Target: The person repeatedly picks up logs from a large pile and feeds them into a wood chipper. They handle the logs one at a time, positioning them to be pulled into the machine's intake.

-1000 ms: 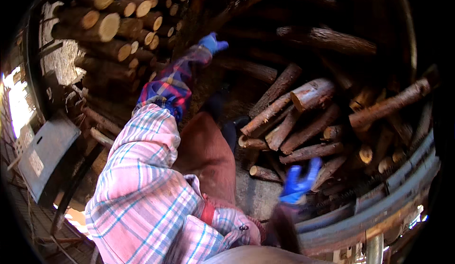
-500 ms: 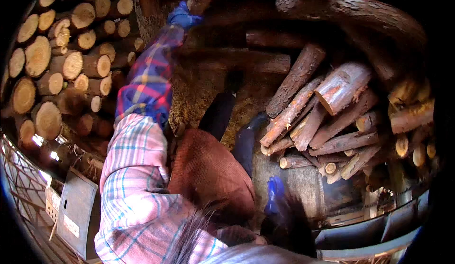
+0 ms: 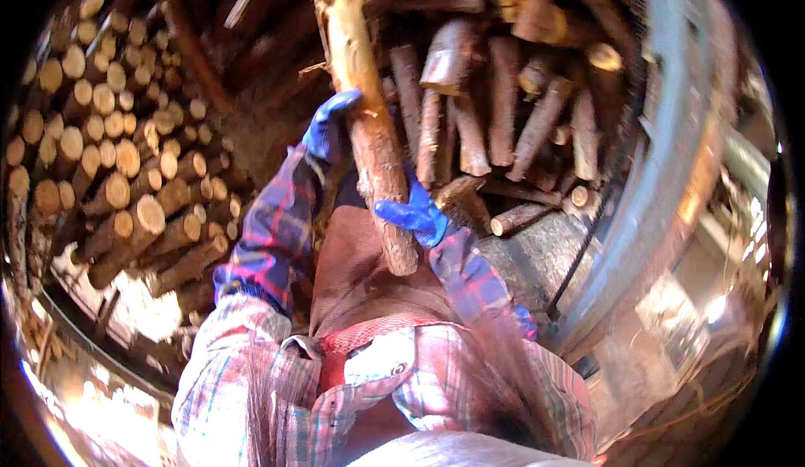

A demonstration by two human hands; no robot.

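Log [image 3: 377,157] lies between left hand [image 3: 329,125] and right hand [image 3: 422,215], touching both.

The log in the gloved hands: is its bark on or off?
Partly off, it seems: the log looks pale and bare toward its far end, but reddish-brown and rough near the right hand.

Glare lower left; dim top, perhaps blurred.

Left head-worn fisheye view, upright, looking down, close above the wearer's plaid shirt [image 3: 331,408]
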